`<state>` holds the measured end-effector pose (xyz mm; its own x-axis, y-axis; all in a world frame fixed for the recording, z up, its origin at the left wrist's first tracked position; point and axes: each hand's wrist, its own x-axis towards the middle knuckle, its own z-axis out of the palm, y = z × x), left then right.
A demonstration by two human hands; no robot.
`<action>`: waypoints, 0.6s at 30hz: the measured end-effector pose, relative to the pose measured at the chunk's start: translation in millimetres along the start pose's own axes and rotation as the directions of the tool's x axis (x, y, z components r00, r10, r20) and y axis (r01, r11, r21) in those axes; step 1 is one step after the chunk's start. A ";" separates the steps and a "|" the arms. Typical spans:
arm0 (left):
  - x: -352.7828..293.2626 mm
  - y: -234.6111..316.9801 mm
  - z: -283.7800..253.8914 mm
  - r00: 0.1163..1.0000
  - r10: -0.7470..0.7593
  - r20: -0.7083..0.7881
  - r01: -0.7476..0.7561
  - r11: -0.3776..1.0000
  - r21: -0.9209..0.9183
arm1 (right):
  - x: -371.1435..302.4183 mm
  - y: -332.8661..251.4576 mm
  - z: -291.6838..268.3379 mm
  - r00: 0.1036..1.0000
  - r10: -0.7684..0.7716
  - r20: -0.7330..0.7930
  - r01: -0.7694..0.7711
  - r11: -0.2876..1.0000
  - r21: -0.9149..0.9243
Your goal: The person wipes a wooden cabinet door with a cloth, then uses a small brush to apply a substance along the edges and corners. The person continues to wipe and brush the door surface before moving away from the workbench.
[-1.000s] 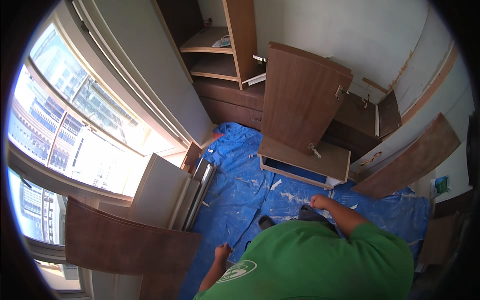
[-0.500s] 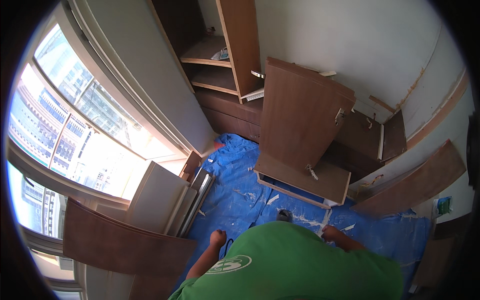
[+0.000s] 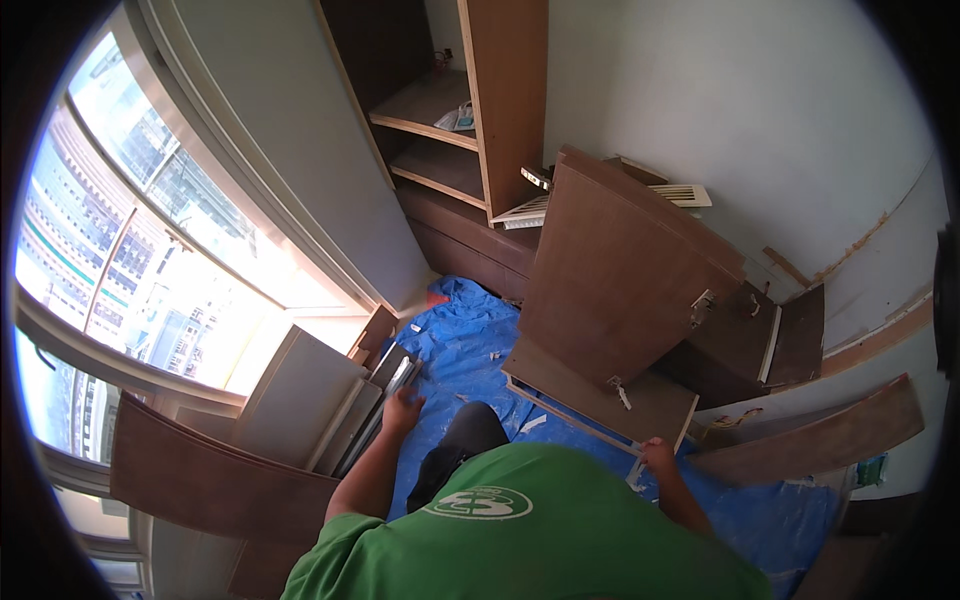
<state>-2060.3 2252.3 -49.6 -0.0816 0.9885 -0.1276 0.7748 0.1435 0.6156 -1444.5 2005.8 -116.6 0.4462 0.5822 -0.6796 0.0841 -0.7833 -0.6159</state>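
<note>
My left hand (image 3: 404, 410) is raised beside the stacked panels near the window, its fingers loosely bent and apart, with nothing seen in it. My right hand (image 3: 657, 455) is curled near the front corner of a low brown cabinet box (image 3: 655, 402); whether it touches the box, or has anything in its fingers, cannot be made out. A large brown cabinet door (image 3: 625, 270) with metal hinges (image 3: 702, 307) leans upright over that box. Below me, a dark-clad knee (image 3: 470, 430) is bent forward over the blue sheet.
A blue sheet (image 3: 465, 325) with white debris covers the floor. Pale panels (image 3: 300, 385) and curved brown boards (image 3: 215, 455) lean by the window at left. A tall open shelf unit (image 3: 508, 100) stands at the back. Another brown board (image 3: 820, 440) leans at right.
My left hand has moved forward, its fingers loosening from a fist. My right hand is nearer the box corner. A knee has come into view, and the whole view has shifted slightly.
</note>
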 end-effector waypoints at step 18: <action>533.0 407.7 -128.4 0.618 0.782 0.076 -0.749 0.557 0.359 | -155.6 31.7 245.5 0.980 -0.136 0.143 0.198 0.677 -0.709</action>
<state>-1868.4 2843.9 233.2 0.6032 0.7198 0.3436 0.7177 -0.6777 0.1598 -1730.0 1943.8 -128.2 0.2983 0.7085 -0.6396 0.7764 -0.5698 -0.2691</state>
